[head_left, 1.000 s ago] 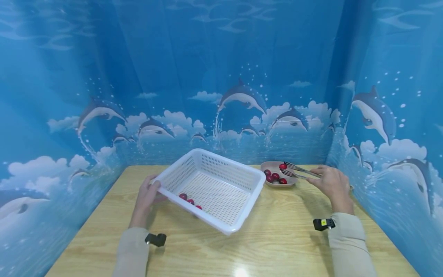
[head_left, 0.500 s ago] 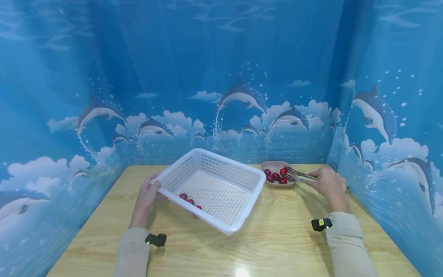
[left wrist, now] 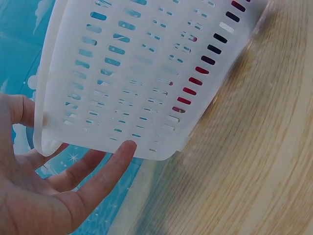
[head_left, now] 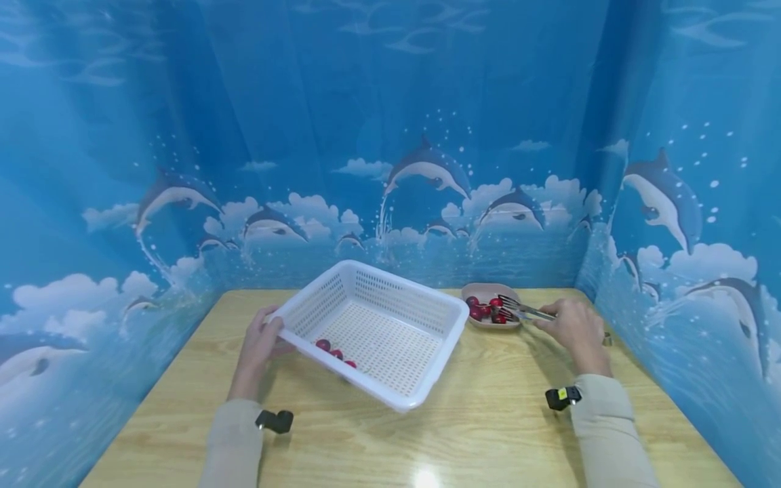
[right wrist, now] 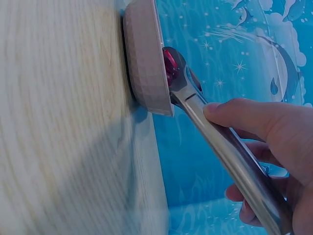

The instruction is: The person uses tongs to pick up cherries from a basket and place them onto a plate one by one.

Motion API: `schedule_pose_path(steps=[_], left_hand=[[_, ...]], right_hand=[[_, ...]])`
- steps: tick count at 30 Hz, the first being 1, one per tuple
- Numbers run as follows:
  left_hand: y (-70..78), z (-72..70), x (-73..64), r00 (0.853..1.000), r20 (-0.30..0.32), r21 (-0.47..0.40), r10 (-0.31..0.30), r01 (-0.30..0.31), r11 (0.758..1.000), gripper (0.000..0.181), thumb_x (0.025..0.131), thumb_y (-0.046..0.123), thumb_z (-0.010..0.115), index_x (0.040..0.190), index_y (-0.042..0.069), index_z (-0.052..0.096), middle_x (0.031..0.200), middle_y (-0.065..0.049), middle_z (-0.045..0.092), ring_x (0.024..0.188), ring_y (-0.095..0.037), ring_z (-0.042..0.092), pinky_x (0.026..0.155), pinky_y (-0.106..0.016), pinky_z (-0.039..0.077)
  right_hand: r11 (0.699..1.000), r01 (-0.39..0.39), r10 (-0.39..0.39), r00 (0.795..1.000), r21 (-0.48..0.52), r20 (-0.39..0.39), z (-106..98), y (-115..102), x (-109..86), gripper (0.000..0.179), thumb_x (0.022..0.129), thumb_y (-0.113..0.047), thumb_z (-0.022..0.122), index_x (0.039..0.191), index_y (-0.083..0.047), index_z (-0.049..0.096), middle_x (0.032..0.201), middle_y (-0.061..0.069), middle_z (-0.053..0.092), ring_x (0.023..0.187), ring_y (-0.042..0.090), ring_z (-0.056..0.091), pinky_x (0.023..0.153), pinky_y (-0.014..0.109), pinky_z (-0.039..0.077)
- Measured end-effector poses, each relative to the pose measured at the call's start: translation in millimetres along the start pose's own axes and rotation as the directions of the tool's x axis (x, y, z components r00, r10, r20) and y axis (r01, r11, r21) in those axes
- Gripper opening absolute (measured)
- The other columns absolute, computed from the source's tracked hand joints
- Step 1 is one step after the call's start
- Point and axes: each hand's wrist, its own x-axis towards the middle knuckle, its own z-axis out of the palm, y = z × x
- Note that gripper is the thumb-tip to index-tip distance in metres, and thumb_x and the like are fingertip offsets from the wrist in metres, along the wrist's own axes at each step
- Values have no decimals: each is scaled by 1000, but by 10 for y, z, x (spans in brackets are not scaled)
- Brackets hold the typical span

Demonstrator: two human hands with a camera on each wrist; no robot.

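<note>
My left hand (head_left: 257, 349) grips the left corner of a white plastic basket (head_left: 390, 278), thumb over the rim and fingers beneath, as the left wrist view (left wrist: 73, 191) shows. The basket tilts toward me, and several red cherries (head_left: 329, 350) lie along its near lower side. My right hand (head_left: 576, 330) holds metal tongs (head_left: 532, 310), its thumb pressing one arm in the right wrist view. Their slotted ends reach into a small pinkish-beige bowl (head_left: 466, 291) and sit among several dark red cherries (head_left: 474, 310). Whether the ends pinch a cherry is hard to tell.
The bowl stands at the back right of the wooden table (head_left: 488, 420), close to the blue dolphin-printed curtain (head_left: 378, 135) that encloses the back and both sides. The basket's right corner hangs close to the bowl.
My right hand has moved slightly left and down, bringing the tongs' ends lower into the bowl. The cherry at the tongs' ends has come down with them. My left hand and the basket stay still.
</note>
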Motion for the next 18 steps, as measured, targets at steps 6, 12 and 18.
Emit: schedule_pose_path(steps=[6, 12, 18], left_hand=[[14, 5, -9, 1000, 2, 5, -4, 3, 1000, 58, 104, 24, 40, 161, 13, 31, 147, -30, 50, 112, -28, 70, 102, -52, 61], [26, 6, -12, 1000, -5, -4, 2, -2, 1000, 57, 104, 23, 41, 160, 12, 33, 146, -30, 51, 102, -20, 71, 100, -51, 62], [17, 11, -28, 1000, -5, 3, 10, -10, 1000, 56, 104, 22, 41, 159, 12, 34, 144, -30, 52, 102, -20, 71, 100, -50, 63]], right_hand=[[1000, -13, 13, 1000, 16, -6, -1, -15, -22, 45, 87, -39, 78, 124, -12, 76, 101, 18, 76, 55, 18, 37, 42, 30, 24], [1000, -12, 12, 1000, 17, -6, -23, -17, -34, 45, 87, -39, 78, 124, -12, 76, 106, 19, 76, 57, 19, 42, 41, 31, 28], [1000, -13, 13, 1000, 7, -1, -53, -20, -47, 48, 86, -41, 78, 126, -13, 75, 116, 22, 74, 60, 20, 48, 41, 32, 34]])
